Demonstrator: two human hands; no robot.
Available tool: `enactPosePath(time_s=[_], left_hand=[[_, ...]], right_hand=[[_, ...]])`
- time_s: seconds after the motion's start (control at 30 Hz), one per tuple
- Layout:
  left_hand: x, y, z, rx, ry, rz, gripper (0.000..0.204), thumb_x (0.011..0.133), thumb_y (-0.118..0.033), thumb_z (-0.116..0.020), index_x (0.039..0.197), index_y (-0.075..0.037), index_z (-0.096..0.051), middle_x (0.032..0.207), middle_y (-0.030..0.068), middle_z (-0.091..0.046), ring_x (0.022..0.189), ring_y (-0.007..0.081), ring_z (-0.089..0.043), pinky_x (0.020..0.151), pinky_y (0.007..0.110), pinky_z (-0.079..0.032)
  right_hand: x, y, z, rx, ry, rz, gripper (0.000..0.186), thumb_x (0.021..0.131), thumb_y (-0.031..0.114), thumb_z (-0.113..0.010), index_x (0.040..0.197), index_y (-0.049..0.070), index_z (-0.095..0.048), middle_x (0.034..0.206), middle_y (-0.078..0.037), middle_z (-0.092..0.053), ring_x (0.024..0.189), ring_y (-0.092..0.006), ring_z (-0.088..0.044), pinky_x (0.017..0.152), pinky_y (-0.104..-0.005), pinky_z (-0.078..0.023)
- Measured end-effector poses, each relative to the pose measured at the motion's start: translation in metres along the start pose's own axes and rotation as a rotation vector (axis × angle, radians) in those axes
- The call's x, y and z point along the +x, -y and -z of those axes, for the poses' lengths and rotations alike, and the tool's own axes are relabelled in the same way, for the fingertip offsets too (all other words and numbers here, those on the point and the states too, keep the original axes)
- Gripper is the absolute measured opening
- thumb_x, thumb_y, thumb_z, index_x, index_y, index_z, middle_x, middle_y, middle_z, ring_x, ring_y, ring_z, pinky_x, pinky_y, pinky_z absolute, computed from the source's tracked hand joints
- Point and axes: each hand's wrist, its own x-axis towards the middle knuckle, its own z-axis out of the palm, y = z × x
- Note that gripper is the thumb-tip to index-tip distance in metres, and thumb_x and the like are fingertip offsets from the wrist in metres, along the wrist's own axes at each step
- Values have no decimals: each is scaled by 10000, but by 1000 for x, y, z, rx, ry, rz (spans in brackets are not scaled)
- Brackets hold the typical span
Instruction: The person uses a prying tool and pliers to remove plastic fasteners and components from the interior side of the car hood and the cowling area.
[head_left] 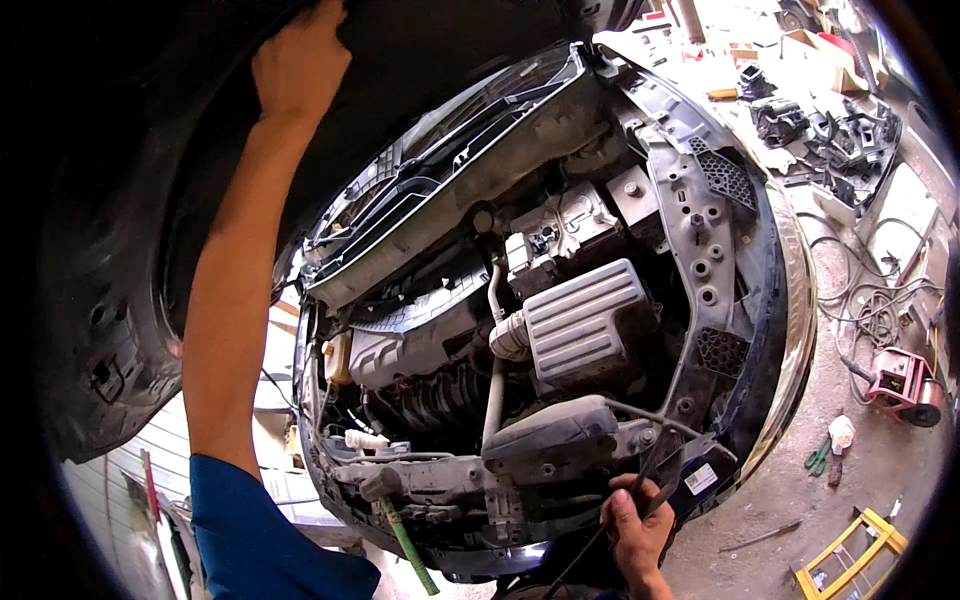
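My left hand (pixel 303 62) is raised to the dark underside of a car hood (pixel 130 250), fingers curled against it; their tips are hard to see. Below, the engine bay lies exposed, with a ribbed grey air filter box (pixel 585 320) and a battery (pixel 570 230). At the front edge my right hand (pixel 640 525) is closed round a thin dark rod (pixel 590 548), thumb on top. Close by it are a dark bracket (pixel 660 455) and a black panel with a white label (pixel 700 480). A hammer with a green handle (pixel 408 548) rests on the front crossmember (pixel 430 470).
On the floor at right lie green-handled scissors (pixel 818 458), a thin metal tool (pixel 760 536), a yellow frame (pixel 855 560) and a red machine (pixel 903 385) with coiled cables (pixel 885 310). Black car parts (pixel 835 135) are heaped farther back. The headlight (pixel 795 340) curves along the car's edge.
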Motion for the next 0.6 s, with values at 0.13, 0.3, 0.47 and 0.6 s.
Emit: enactPosePath(time_s=[0.13, 0.3, 0.47, 0.6], left_hand=[[-2, 10, -19, 158, 6, 64, 283, 874, -149, -576, 1150, -190, -623, 929, 142, -690, 842, 335, -673, 751, 454, -544], [-11, 8, -3, -84, 90, -29, 328, 872, -114, -562, 1192, -174, -592, 960, 127, -688, 869, 338, -667, 763, 439, -541], [-39, -38, 72, -302, 151, -38, 445, 842, 4, -497, 1267, -121, -544, 1271, 148, -547, 1145, 351, -535, 972, 424, -443], [-89, -112, 177, -556, 241, 17, 393, 785, -9, -532, 1171, -75, -564, 1118, 210, -582, 1034, 364, -550, 886, 492, -445]], right_hand=[[2, 7, 6, 6, 98, -83, 179, 926, 69, -600, 1051, -57, -580, 765, -58, -609, 661, -120, -567, 612, -254, -459], [-9, 28, 11, -122, 203, -21, 186, 933, 101, -611, 1058, -35, -585, 767, -23, -597, 670, -84, -544, 615, -228, -439], [-43, 58, 24, -167, 252, 148, 198, 944, 138, -609, 1049, -29, -591, 759, -14, -589, 671, -77, -539, 612, -227, -439], [-63, 71, 39, -156, 176, 273, 261, 925, 230, -642, 1044, 4, -589, 685, -30, -592, 543, -54, -476, 475, -186, -324]])
